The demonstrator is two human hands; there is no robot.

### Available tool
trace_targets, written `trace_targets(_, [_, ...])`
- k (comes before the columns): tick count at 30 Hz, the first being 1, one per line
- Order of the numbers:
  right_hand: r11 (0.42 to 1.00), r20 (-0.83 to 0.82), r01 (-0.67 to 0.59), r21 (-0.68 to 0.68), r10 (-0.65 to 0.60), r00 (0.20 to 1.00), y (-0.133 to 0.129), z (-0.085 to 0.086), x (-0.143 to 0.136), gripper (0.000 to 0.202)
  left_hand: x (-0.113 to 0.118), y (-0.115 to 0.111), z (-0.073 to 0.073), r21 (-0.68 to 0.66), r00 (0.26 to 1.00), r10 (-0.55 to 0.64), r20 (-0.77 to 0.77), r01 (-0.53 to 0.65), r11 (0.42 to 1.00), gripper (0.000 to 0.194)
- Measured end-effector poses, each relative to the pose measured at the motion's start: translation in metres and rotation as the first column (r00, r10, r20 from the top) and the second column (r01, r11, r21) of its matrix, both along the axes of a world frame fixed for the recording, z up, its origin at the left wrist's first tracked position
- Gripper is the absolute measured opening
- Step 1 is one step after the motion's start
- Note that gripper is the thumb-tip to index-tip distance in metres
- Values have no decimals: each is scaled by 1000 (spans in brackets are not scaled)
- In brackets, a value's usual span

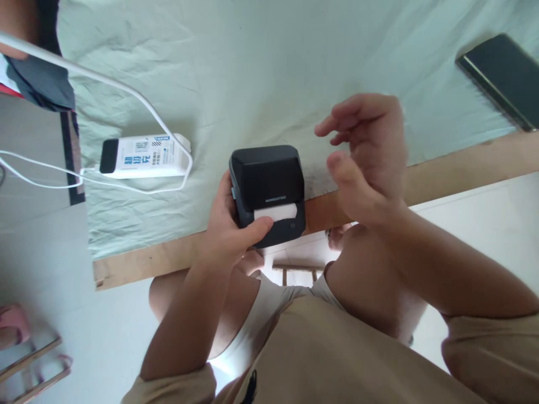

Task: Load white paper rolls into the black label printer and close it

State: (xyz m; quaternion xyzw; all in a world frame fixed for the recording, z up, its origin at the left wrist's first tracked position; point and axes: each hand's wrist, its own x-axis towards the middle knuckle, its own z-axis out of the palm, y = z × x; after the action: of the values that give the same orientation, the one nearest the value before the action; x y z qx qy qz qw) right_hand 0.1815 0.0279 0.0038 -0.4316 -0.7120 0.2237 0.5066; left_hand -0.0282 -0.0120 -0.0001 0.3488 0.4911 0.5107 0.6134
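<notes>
A small black label printer is in my left hand, just over the table's front edge. My left fingers wrap its left side, and the thumb lies near a strip of white paper that sticks out of the front slot. To the right of the printer, my right hand is raised, apart from it. Its fingers are bent and spread from the thumb, with nothing visible between them. Slight blur softens the right hand's outline.
A pale green cloth covers the table, whose wooden edge faces me. At the left lies a white power bank with white cables. A dark phone rests at the far right. Part of another person shows at upper left.
</notes>
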Motion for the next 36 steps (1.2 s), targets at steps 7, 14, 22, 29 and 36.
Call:
trace_targets(7, [923, 129, -265, -280, 310, 942, 1, 2, -5, 49, 4, 0, 2, 34, 994, -24, 104, 21, 999, 54])
trace_targets(14, [845, 11, -334, -418, 373, 928, 4, 0, -10, 53, 5, 5, 1, -19, 988, 2, 152, 1, 1000, 48])
trace_targets(22, [850, 8, -317, -421, 353, 936, 4, -7, -12, 61, 5, 7, -1, -34, 991, 43, 130, -38, 999, 36])
trace_targets(29, [959, 101, -214, -185, 235, 967, 0, -7, -4, 43, 11, 8, 4, -154, 971, 168, 169, -142, 978, 29])
trace_targets(36, [955, 123, -247, -166, 269, 955, -1, -5, 2, 56, 15, 11, 12, -142, 979, 169, 109, -153, 978, 27])
